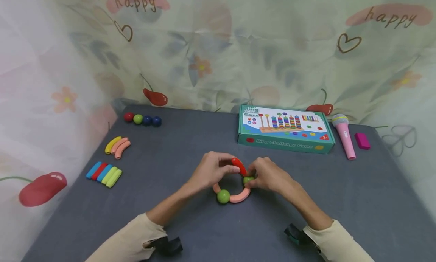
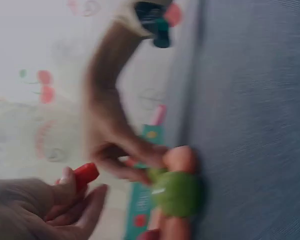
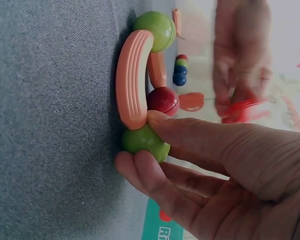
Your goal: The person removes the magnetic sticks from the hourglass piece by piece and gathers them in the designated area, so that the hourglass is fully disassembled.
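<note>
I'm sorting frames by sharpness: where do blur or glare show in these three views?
Head: mostly sharp, Ring Challenge Game box lettering legible, small highlight on the front green ball; left wrist: blurred overall, right hand and that ball soft; right wrist: peach curved piece crisp down to its grooves, while the left hand and red piece are blurred.

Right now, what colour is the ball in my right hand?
The ball is green; right wrist view.
</note>
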The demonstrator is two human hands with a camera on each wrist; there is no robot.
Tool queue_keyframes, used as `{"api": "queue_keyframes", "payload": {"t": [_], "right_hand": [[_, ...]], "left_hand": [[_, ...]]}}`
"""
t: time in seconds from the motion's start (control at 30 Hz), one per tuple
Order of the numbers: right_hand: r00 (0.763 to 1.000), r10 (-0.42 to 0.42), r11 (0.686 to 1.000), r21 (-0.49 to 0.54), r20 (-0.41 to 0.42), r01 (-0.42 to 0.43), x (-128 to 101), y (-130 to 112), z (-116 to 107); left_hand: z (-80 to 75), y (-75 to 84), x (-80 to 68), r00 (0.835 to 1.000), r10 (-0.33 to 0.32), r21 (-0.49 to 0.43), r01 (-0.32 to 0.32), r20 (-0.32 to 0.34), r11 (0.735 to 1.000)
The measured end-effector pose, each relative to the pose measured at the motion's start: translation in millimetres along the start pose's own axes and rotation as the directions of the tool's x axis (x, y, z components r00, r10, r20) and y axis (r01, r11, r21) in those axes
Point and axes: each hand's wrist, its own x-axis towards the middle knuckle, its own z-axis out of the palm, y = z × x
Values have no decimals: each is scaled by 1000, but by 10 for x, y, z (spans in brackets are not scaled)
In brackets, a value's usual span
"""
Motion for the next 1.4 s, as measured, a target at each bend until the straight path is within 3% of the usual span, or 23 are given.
{"api": "queue_keyframes", "payload": {"t": [0.17, 0.27, 0.43, 0.67, 0.83, 0.97, 1.17, 1.4], "right_hand": [[1000, 17, 1000, -23, -10, -18, -7, -14, 0], [1000, 10, 999, -33, -17, -10, -8, -24, 10], [1000, 2, 999, -40, -28, -4, -3, -35, 30], [999, 20, 999, -49, -31, -22, -5, -30, 36], [999, 28, 998, -54, -35, -30, -11, -41, 31], [999, 23, 998, -58, -37, -25, -14, -43, 32], [999, 14, 998, -68, -43, -17, -15, -35, 29], [999, 4, 998, -65, -37, -7, -5, -39, 38]], "left_hand": [[-236, 131, -142, 1000, -16, -95, 18, 21, 995], [-330, 117, -264, 1000, -22, -90, 23, 19, 996], [-470, 77, -437, 999, -7, 120, 11, -40, 993], [-774, -102, -649, 993, -1, 373, 46, -121, 927], [-1040, -359, -868, 987, -94, 441, 142, -129, 886], [-1201, -520, -1024, 969, -197, 472, 244, -147, 847], [-1337, -703, -1243, 944, -242, 510, 325, -224, 796], [-1450, -861, -1436, 884, -299, 555, 461, -360, 693]]}}
